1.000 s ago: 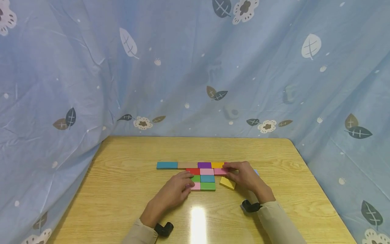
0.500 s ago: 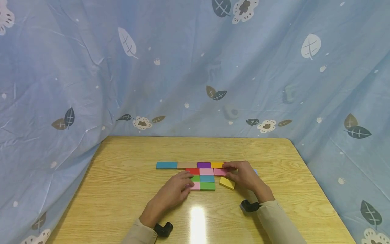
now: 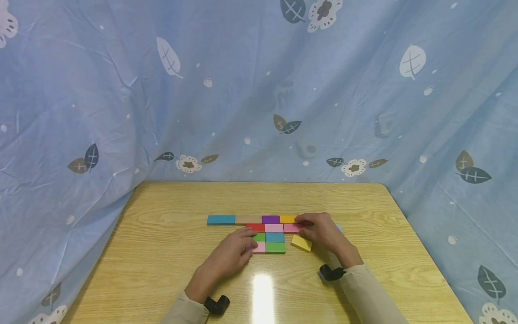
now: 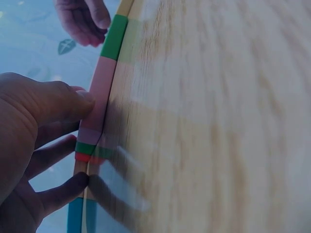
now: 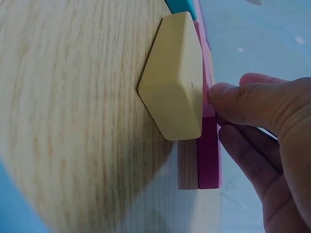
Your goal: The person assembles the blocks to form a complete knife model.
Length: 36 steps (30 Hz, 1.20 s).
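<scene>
Several flat coloured blocks lie in touching rows on the table. My left hand (image 3: 231,253) rests at the left side of the shorter rows, its fingers loosely bent. Its fingertips overlap a light green block (image 3: 261,237) and the front light pink block (image 3: 261,247); its thumb (image 4: 80,102) lies along that pink block. At the right end, my right hand (image 3: 325,234) pinches a darker pink block (image 3: 291,228), thumb at the front and index finger towards the back row. A tilted yellow block (image 3: 301,243) lies just in front of the right thumb.
The back row holds a long blue block (image 3: 221,220), a wood-coloured block (image 3: 248,220), a purple block (image 3: 270,219) and an orange block (image 3: 287,219). A light blue block (image 3: 339,228) shows behind the right hand. A patterned blue cloth (image 3: 226,99) hangs behind the table (image 3: 162,270).
Both hands stay where they were, and the blocks keep their places. The head view has shifted very slightly.
</scene>
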Tool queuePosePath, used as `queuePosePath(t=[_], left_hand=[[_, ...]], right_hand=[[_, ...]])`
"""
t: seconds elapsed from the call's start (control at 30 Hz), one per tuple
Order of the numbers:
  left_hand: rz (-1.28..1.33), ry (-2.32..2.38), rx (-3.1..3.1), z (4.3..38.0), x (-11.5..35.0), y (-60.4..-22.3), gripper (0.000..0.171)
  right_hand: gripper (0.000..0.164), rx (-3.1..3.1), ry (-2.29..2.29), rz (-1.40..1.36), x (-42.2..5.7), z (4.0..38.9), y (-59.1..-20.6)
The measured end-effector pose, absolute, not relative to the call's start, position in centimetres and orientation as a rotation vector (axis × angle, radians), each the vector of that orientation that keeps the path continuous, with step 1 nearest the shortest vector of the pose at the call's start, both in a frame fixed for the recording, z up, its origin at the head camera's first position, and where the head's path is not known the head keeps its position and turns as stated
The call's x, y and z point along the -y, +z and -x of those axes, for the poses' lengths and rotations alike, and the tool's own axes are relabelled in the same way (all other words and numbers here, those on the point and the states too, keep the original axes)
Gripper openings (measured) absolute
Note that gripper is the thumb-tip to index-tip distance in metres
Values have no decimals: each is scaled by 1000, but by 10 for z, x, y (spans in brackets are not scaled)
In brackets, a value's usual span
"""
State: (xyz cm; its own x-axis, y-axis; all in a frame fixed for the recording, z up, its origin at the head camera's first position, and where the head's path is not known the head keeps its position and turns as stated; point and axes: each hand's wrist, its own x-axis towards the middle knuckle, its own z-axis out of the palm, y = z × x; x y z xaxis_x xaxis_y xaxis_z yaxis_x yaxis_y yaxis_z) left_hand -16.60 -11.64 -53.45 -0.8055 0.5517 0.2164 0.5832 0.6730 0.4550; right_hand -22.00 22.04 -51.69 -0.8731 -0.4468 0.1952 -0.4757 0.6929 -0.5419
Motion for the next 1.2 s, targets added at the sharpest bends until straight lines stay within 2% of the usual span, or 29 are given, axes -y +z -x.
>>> queuePosePath(t=[0.7,0.93,1.2], left_hand=[[968,-794,2810,165,116,-533,15],[966,-794,2803,164,114,-534,15],[968,-798,2799,163,115,-533,15]], right_hand=[[28,2853,916,-764,-221,220,-513],[33,2705,1060,-608,-231,200,-503],[37,2516,1389,-333,-248,166,-511]])
